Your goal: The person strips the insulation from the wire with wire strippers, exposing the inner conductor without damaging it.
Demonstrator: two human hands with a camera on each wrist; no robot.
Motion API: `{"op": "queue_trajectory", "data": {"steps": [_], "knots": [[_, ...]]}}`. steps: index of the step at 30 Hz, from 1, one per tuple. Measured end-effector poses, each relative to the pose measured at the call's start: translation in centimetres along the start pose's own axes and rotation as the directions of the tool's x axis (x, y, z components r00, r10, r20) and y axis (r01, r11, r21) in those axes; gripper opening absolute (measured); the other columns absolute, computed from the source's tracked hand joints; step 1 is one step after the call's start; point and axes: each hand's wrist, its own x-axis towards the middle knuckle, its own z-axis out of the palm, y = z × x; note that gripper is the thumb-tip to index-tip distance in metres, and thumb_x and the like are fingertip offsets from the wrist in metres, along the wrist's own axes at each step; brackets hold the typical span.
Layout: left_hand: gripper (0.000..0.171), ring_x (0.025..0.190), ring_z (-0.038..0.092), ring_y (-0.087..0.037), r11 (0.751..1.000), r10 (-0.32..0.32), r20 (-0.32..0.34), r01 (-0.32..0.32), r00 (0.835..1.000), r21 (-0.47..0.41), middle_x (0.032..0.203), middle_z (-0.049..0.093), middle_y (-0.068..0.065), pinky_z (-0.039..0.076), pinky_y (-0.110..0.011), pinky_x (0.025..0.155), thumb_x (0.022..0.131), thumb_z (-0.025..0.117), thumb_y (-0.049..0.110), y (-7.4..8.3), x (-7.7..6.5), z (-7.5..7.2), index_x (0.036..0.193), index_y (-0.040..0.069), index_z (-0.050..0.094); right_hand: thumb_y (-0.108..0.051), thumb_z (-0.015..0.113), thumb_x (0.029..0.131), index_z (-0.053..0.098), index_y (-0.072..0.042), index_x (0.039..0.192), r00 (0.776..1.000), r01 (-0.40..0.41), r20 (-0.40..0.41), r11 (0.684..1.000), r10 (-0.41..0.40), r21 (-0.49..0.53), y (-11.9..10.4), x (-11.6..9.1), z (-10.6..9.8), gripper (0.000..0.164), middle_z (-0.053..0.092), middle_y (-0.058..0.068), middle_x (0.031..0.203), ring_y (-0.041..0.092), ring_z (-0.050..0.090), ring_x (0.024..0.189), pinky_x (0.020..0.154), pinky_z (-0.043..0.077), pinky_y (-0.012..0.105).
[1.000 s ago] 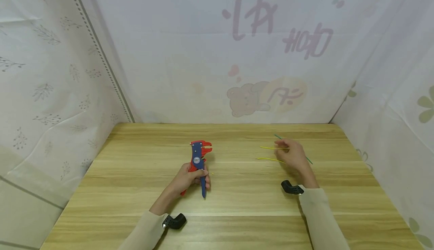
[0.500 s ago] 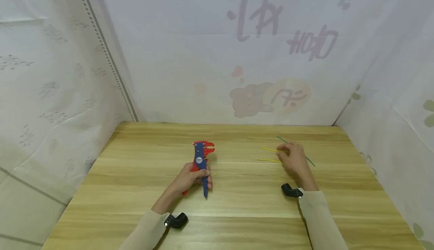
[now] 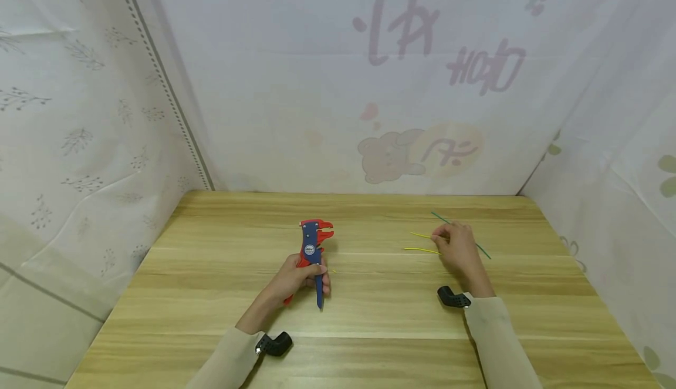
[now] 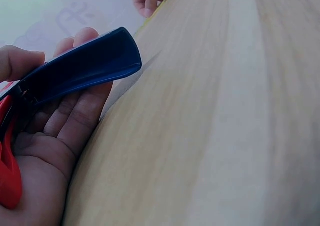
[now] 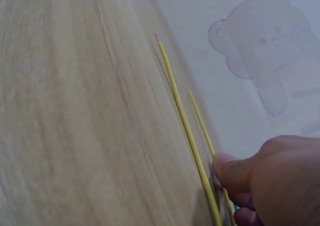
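Observation:
My left hand (image 3: 287, 277) grips a blue and red wire stripper (image 3: 309, 239), its red jaws pointing away and apart. In the left wrist view the blue handle (image 4: 85, 65) lies across my fingers, under the thumb. At the right of the table, my right hand (image 3: 460, 253) pinches a yellow wire (image 5: 201, 120) between thumb and fingers. A second yellow wire (image 3: 419, 249) lies just nearer on the table, partly hidden by the hand; its far tip (image 5: 156, 36) shows bare metal in the right wrist view. Behind the hand lies a green wire (image 3: 483, 251), its middle hidden.
A tiny yellow scrap (image 3: 334, 271) lies beside the left hand. The wooden table (image 3: 369, 301) ends at a printed cloth backdrop (image 3: 296, 95), with cloth at both sides too. Each wrist carries a black camera mount (image 3: 274, 344).
The right thumb and fingers have drawn together on the farther yellow wire, and less of it shows left of the hand. The left hand and stripper hold still; the head view shifted slightly.

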Motion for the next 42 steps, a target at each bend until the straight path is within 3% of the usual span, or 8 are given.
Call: {"op": "queue_trajectory", "data": {"steps": [8,11,15,22,27,42], "knots": [[0.025,0.075,0.076,-0.019,1.000,0.001,0.002,-0.001,1.000,0.002,0.082,0.074,-0.005,0.065,-0.037,0.076,0.102,0.060,0.013,0.1,-0.1,0.0,0.112,-0.009,0.052,-0.018,0.058,0.104,0.068,-0.005,0.104,0.999,-0.029,0.016,1.000,0.029,0.010,-0.3,-0.1,-0.5,0.017,0.067,0.015,0.102,0.036,0.050,0.104,0.087,0.043,0.050],[0.025,0.075,0.076,-0.019,1.000,0.001,-0.002,-0.001,1.000,0.002,0.082,0.074,-0.005,0.065,-0.037,0.076,0.101,0.060,0.013,0.1,-0.1,0.0,0.112,-0.009,0.052,-0.017,0.057,0.105,0.065,-0.004,0.107,1.000,-0.021,0.017,0.999,0.021,0.026,-0.3,0.0,-0.7,0.015,0.069,0.016,0.099,0.036,0.056,0.103,0.089,0.047,0.053],[0.033,0.075,0.076,-0.019,1.000,-0.001,-0.008,0.001,1.000,-0.001,0.082,0.075,-0.005,0.065,-0.035,0.075,0.101,0.061,0.014,0.2,0.0,0.1,0.116,-0.014,0.049,-0.012,0.056,0.104,0.064,-0.002,0.108,1.000,0.021,0.021,0.999,-0.022,0.037,-0.1,0.2,-1.2,0.014,0.069,0.015,0.094,0.029,0.062,0.088,0.079,0.052,0.044],[0.034,0.073,0.076,-0.020,1.000,0.002,-0.012,-0.002,1.000,-0.002,0.081,0.074,-0.004,0.065,-0.036,0.075,0.101,0.059,0.011,0.1,0.0,0.2,0.117,-0.016,0.047,-0.011,0.057,0.103,0.063,-0.002,0.107,0.999,0.048,0.013,0.995,-0.049,0.087,0.0,0.6,-1.3,0.012,0.067,0.009,0.085,0.015,0.055,0.075,0.068,0.044,0.025],[0.028,0.073,0.076,-0.020,1.000,-0.002,-0.018,0.002,1.000,-0.011,0.080,0.073,-0.005,0.065,-0.037,0.075,0.101,0.060,0.011,0.3,0.0,0.2,0.113,-0.012,0.050,-0.013,0.057,0.102,0.065,-0.004,0.106,0.996,0.063,0.048,0.991,-0.069,0.119,0.0,0.6,-1.3,0.013,0.065,0.006,0.080,0.013,0.052,0.069,0.063,0.043,0.024],[0.037,0.073,0.076,-0.019,1.000,0.011,0.000,-0.011,1.000,-0.009,0.081,0.074,-0.004,0.065,-0.035,0.073,0.101,0.061,0.014,0.5,-0.1,0.4,0.117,-0.017,0.047,-0.023,0.066,0.100,0.067,-0.010,0.107,0.990,0.082,0.096,0.981,-0.100,0.178,-1.2,0.7,-1.7,0.015,0.069,0.005,0.081,0.013,0.052,0.064,0.057,0.041,0.025]]}}
